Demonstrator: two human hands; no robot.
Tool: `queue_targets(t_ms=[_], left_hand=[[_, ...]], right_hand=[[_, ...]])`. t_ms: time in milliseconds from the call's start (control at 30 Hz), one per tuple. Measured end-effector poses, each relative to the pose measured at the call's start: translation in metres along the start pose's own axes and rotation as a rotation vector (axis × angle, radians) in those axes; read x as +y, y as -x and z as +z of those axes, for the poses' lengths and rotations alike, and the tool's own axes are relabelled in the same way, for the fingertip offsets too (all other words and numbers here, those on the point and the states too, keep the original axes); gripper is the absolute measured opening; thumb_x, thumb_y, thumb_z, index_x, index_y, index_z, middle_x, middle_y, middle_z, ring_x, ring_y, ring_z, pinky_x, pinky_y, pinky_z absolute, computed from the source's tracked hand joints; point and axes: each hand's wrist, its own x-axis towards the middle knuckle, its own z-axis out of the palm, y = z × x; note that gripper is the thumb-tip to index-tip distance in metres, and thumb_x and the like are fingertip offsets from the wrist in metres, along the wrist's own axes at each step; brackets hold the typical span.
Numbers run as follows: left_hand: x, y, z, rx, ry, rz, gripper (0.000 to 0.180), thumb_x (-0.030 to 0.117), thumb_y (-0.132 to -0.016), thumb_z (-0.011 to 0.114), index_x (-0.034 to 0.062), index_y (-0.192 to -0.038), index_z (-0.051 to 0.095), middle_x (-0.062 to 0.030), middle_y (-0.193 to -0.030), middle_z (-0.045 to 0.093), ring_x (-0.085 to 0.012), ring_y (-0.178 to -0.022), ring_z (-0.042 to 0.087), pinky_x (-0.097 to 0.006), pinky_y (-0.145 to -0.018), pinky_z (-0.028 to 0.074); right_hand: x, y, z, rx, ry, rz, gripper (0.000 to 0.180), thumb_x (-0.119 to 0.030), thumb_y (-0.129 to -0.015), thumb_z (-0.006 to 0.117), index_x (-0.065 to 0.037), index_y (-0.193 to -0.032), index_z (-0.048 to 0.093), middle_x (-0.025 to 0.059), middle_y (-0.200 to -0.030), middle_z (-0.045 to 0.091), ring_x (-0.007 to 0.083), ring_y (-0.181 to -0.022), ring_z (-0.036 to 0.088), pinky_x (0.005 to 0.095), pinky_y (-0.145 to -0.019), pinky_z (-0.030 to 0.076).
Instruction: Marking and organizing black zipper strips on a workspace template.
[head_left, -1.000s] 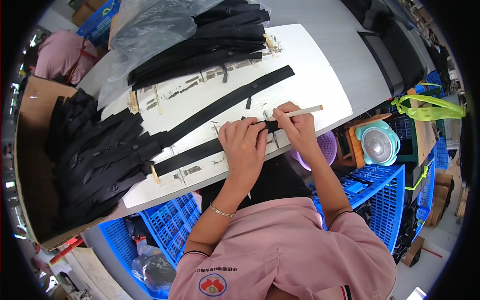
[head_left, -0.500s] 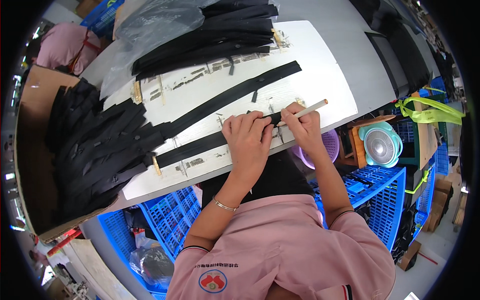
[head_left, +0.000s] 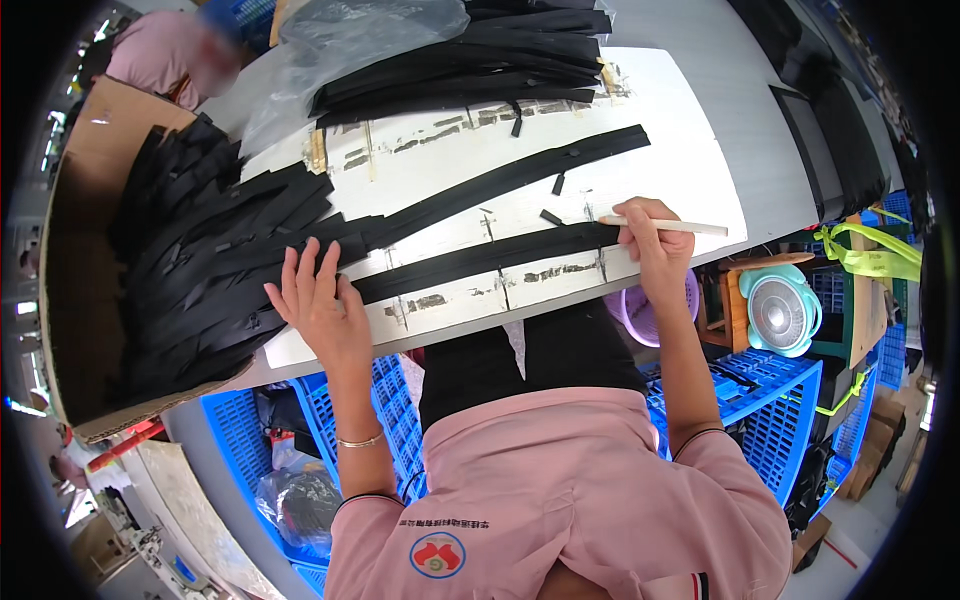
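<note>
White board (head_left: 700,170) covers the tabletop in front of me, its surface marked with worn patches. A heap of black strips (head_left: 190,270) fills the cardboard box (head_left: 70,220) at the board's left edge, and another bundle lies along the far edge. One long black strip (head_left: 480,260) runs beside the near edge. My left hand (head_left: 318,305) lies flat with fingers spread at that strip's left end, grasping nothing. My right hand (head_left: 655,240) is clenched around a white marking pencil (head_left: 665,226) at the strip's right end.
</note>
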Motion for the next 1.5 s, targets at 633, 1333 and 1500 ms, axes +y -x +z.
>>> queue_targets(t_ms=[633,1333,1500], left_hand=[[-0.021,-0.005,-0.002,-0.028,0.104,0.040,0.042,0.003,-0.091,0.067,0.0099,-0.133,0.069,-0.0096,-0.153,0.056,-0.0354,-0.154,0.035,-0.059,-0.127,0.008],[-0.008,-0.006,0.005,0.127,0.235,0.066,0.019,0.001,-0.081,0.079,0.0110,-0.087,0.063,-0.0059,-0.138,0.068,-0.0338,-0.148,0.045,-0.058,-0.128,0.014],[0.020,0.007,0.012,0.123,0.340,0.119,0.019,0.001,-0.081,0.078,0.0114,-0.090,0.065,-0.0060,-0.130,0.071,-0.0310,-0.140,0.055,-0.058,-0.125,0.019]], right_hand=[[0.020,-0.124,0.023,-0.248,1.026,-0.641,0.037,-0.022,-0.096,0.073,-0.010,-0.131,0.065,0.0085,-0.140,0.067,0.0299,-0.134,0.059,0.0464,-0.115,0.038],[-0.018,-0.047,0.148,-0.477,0.931,-0.595,0.038,-0.022,-0.097,0.071,-0.006,-0.132,0.065,0.0113,-0.144,0.065,0.0305,-0.140,0.054,0.0513,-0.120,0.034],[-0.052,-0.008,0.163,-0.710,0.328,-0.452,0.032,-0.018,-0.091,0.076,-0.009,-0.121,0.069,0.0107,-0.118,0.074,0.0324,-0.107,0.069,0.0406,-0.096,0.051]])
